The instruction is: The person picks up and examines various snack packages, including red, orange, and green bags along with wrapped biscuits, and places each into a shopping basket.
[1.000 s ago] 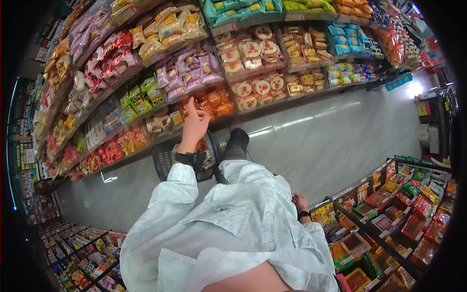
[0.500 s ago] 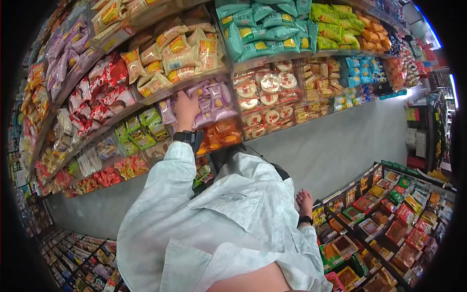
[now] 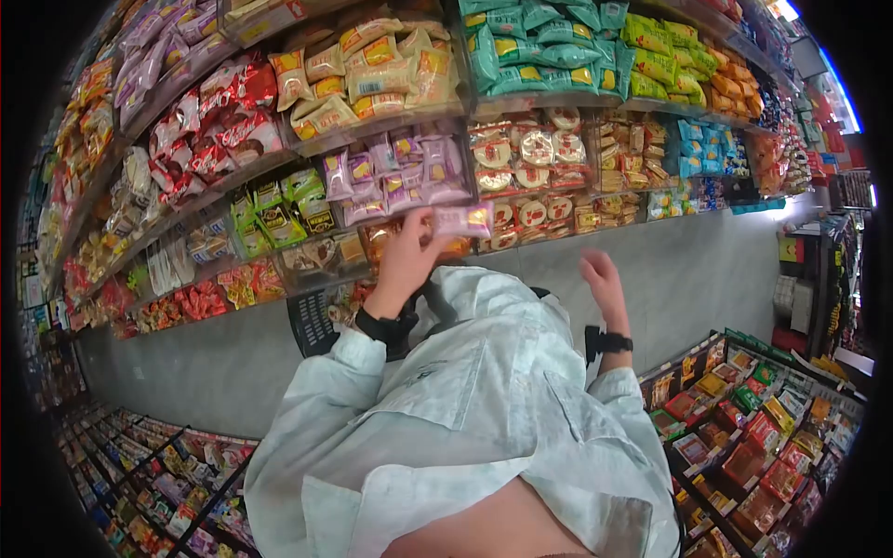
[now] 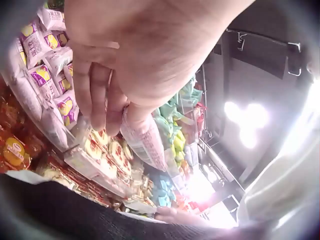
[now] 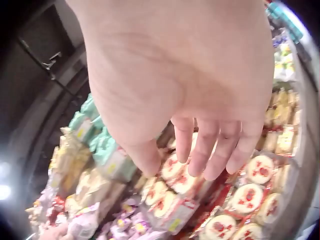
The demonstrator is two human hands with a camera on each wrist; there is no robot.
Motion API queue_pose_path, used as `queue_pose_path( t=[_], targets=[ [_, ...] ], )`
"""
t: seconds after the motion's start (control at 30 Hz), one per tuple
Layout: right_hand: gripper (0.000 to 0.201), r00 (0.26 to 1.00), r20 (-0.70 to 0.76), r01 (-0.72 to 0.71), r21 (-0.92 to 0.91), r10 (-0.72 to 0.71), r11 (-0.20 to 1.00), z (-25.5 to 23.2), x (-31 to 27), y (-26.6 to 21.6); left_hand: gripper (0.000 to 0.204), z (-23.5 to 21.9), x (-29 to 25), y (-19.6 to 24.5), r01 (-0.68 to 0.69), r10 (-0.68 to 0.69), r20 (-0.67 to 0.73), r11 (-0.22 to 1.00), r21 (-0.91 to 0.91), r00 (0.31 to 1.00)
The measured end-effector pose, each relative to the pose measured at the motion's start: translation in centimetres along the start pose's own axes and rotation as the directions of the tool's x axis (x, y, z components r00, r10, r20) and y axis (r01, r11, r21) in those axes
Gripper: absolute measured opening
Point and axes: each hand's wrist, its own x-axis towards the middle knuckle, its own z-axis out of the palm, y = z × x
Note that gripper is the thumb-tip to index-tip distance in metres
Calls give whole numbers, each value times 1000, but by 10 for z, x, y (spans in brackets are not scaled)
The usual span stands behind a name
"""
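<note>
Between thumb and fingers my left hand (image 3: 406,263) pinches a small light-purple wrapped snack packet (image 3: 462,221) by one end, in front of the lower shelf bins. In the left wrist view the same packet (image 4: 144,139) hangs from the fingertips, its printed back showing. Just behind it is the bin of matching purple packets (image 3: 398,177). My right hand (image 3: 605,279) is raised over the aisle with loosely bent fingers and holds nothing. The right wrist view shows the right hand (image 5: 185,90) with round white cakes with red print (image 5: 247,197) beyond its fingers.
Cream packets (image 3: 381,74) and teal packets (image 3: 544,51) fill the bins above. Green packets (image 3: 284,212) lie to the left. A dark basket (image 3: 312,323) stands on the grey floor (image 3: 195,367) below my left arm. Another display of packaged goods (image 3: 758,437) is at lower right.
My left hand reached up into the purple packets' bin, took one and drew it back toward me. My right hand rose from my side to in front of me.
</note>
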Motion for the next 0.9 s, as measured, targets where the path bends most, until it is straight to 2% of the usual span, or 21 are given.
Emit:
queue_pose_path(
  t=[0.03, 0.07, 0.13, 0.17, 0.23, 0.27, 0.37, 0.4, 0.47, 0.57, 0.7, 0.73, 0.83, 0.87, 0.9],
  targets=[
    [40, 998, 57, 38, -72, -33, 997, 11, -7, -44, 53, 4, -17, 11, -34, 34, 29, 999, 10, 999],
    [48, 986, 146, 78, -2, -77, 997, 18, -13, -65, 54, 11, -31, 18, 34, -33, 103, 999, -8, 994],
    [64, 941, 304, 130, 86, -150, 988, 30, -37, -109, 55, 25, -59, 35, -8, 6, 115, 1000, 15, 993],
    [72, 910, 378, 141, 100, -169, 985, 33, -56, -127, 56, 33, -76, 41, -26, 22, 124, 999, 27, 992],
    [75, 839, 487, 220, 107, -244, 970, 34, -82, -132, 59, 49, -103, 50, -85, 76, 145, 995, 56, 987],
    [77, 794, 539, 264, 114, -283, 958, 32, -93, -126, 59, 57, -117, 60, -105, 94, 142, 992, 72, 985],
    [78, 763, 527, 463, -43, -373, 885, 18, -126, -85, 68, 91, -157, 72, -122, 104, 144, 985, 120, 984],
    [69, 778, 499, 469, -58, -382, 881, 11, -140, -73, 70, 102, -173, 80, -106, 88, 153, 988, 115, 984],
    [64, 792, 495, 441, -59, -358, 896, -5, -165, -41, 81, 123, -211, 94, -50, 29, 185, 993, 109, 982],
    [56, 796, 478, 416, 16, -372, 909, -19, -199, -2, 82, 139, -264, 117, 1, -25, 312, 997, 77, 950],
    [51, 772, 566, 298, 81, -290, 951, -35, -250, 19, 75, 145, -318, 130, 34, -115, 375, 976, 216, 920],
    [51, 763, 575, 294, 99, -295, 951, -36, -259, 25, 67, 144, -330, 131, 54, -145, 382, 970, 239, 913],
    [49, 745, 604, 243, 149, -283, 958, -37, -283, 46, 64, 149, -363, 132, -94, -4, 332, 956, 279, 943],
    [49, 736, 628, 200, 152, -251, 968, -36, -290, 52, 58, 150, -375, 135, 2, -119, 340, 945, 327, 933],
    [48, 726, 652, 156, 149, -216, 976, -36, -298, 58, 56, 153, -389, 134, -36, -78, 317, 941, 336, 945]
  ],
)
